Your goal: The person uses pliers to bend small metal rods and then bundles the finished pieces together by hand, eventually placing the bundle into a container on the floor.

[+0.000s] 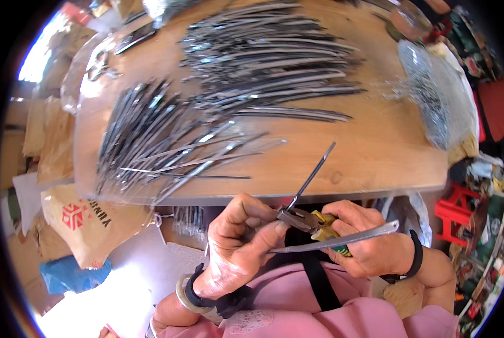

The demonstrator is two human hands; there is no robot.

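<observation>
The left hand (238,239) is hiding one end of the grey strip (342,239), so whether it's joining the dark strip (312,176) I can't tell; the pliers' bite is staying unclear too. That hand is closing around the grey strip, thumb and forefinger pinching in at the plier nose. The right hand (367,236) is wrapping the yellow-and-green handles of the pliers (300,220), fingers curling tight. Both are working just off the near edge of the table (387,152), bare wood lying beyond, strip bundles (263,56) sitting farther back.
</observation>
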